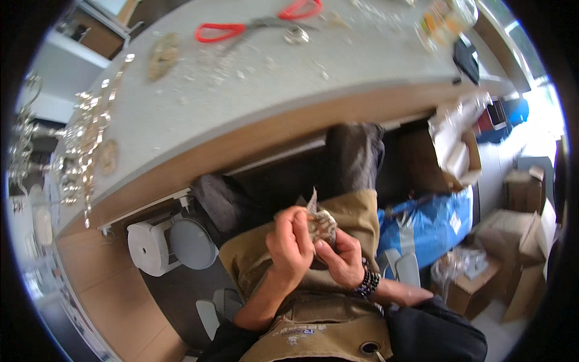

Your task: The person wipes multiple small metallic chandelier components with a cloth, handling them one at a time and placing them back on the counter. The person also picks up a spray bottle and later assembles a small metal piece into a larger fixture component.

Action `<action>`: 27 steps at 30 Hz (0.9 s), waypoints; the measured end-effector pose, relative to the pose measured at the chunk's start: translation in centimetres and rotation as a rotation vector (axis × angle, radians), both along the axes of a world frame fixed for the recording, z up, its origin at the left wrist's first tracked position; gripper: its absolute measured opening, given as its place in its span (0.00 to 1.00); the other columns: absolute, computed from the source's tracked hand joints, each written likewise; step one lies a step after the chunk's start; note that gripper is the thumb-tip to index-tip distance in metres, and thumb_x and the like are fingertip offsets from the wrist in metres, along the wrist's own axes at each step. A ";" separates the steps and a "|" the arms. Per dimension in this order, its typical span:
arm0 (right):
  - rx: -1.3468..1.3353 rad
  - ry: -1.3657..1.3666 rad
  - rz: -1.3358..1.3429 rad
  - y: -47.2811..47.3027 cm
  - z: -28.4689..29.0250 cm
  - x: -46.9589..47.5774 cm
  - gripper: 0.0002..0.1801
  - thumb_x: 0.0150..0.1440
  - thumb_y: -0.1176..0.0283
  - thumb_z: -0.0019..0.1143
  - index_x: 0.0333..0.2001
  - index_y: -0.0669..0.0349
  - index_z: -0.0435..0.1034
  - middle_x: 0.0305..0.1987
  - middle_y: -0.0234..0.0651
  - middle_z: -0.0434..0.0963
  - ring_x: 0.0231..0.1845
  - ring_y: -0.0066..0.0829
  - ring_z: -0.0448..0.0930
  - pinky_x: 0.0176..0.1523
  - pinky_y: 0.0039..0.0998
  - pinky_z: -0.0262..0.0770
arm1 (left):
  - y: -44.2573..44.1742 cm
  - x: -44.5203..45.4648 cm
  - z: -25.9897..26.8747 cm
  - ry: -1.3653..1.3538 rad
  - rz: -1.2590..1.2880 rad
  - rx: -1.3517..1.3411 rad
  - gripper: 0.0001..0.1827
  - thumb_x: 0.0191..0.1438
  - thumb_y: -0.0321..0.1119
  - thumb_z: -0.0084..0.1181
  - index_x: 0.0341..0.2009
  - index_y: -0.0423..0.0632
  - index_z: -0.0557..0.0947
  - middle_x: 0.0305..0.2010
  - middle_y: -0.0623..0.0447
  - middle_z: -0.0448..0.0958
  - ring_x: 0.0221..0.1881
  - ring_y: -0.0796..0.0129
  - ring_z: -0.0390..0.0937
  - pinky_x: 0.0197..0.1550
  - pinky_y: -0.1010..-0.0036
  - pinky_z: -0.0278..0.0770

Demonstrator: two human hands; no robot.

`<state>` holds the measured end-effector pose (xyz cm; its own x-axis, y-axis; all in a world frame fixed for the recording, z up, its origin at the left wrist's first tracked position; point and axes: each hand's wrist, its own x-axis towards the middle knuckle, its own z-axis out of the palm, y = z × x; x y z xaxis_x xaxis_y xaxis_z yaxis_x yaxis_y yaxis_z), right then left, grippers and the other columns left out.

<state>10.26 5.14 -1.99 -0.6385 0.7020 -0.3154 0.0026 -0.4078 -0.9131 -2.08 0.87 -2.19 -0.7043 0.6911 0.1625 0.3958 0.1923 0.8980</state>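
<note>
Above my lap, both of my hands are around a small brownish-grey piece point(324, 228) with a rough, ridged surface and a pale rim. My right hand point(344, 262) grips it from the right and below, thumb on its near side. A beaded bracelet point(368, 283) circles that wrist. With fingers curled tightly, my left hand point(289, 242) pinches at the piece's left side. A thin grey pointed strip point(313, 201) sticks up beside those fingers; whether it is paper or cloth I cannot tell. The brown apron point(362, 212) spreads beneath both hands.
On the pale tabletop point(253, 86) lie red-handled scissors point(221, 32), a shiny round object point(296, 35), carved-looking pale pieces point(163, 56) and white crumbs. A glass jar point(448, 20) stands at the far right. Shiny metal ornaments point(86, 149) line the left; a blue bag point(427, 226) and cardboard boxes point(511, 231) sit right.
</note>
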 end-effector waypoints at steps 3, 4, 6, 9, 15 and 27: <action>0.154 -0.083 0.056 0.9 0.5 0.4 0.09 0.65 0.71 0.52 0.41 0.66 0.73 0.25 0.23 0.73 0.29 0.10 0.66 0.31 0.19 0.66 | -0.2 -0.2 1.3 -0.182 -0.086 0.033 0.06 0.64 0.29 0.49 0.40 0.41 0.76 0.29 0.47 0.79 0.25 0.67 0.78 0.27 0.75 0.73; 0.059 -0.029 0.085 1.8 0.8 0.5 0.10 0.66 0.69 0.51 0.39 0.66 0.73 0.25 0.23 0.73 0.28 0.11 0.66 0.30 0.20 0.66 | -0.3 -0.4 2.0 -0.266 -0.137 0.018 0.05 0.64 0.29 0.49 0.40 0.41 0.75 0.27 0.51 0.77 0.23 0.74 0.73 0.24 0.78 0.69; 0.080 -0.043 0.251 3.9 1.3 1.0 0.15 0.66 0.65 0.50 0.32 0.66 0.71 0.20 0.27 0.69 0.24 0.13 0.64 0.27 0.24 0.62 | -0.7 -1.9 3.5 -0.612 -0.250 -0.064 0.06 0.65 0.31 0.49 0.38 0.42 0.73 0.24 0.60 0.70 0.21 0.83 0.64 0.22 0.82 0.61; 0.283 0.051 0.612 6.3 1.4 1.4 0.19 0.66 0.61 0.50 0.29 0.66 0.68 0.17 0.30 0.65 0.20 0.17 0.64 0.25 0.32 0.61 | -0.2 -4.1 4.2 -0.680 -0.496 -0.222 0.10 0.66 0.34 0.46 0.33 0.43 0.74 0.17 0.62 0.70 0.20 0.82 0.64 0.21 0.81 0.61; 0.039 -0.085 0.156 3.3 0.8 0.9 0.11 0.62 0.67 0.58 0.33 0.64 0.71 0.22 0.20 0.69 0.25 0.08 0.64 0.26 0.20 0.61 | 0.6 -2.2 2.8 0.047 -0.364 -0.078 0.05 0.63 0.28 0.52 0.34 0.40 0.75 0.19 0.47 0.74 0.15 0.62 0.72 0.19 0.71 0.66; -0.217 0.061 0.029 3.2 0.2 0.0 0.17 0.69 0.63 0.45 0.37 0.65 0.74 0.25 0.15 0.67 0.26 0.07 0.60 0.27 0.19 0.59 | 0.4 -1.7 3.2 -0.895 -0.202 -0.044 0.10 0.67 0.35 0.45 0.37 0.44 0.73 0.24 0.56 0.75 0.18 0.78 0.70 0.19 0.82 0.67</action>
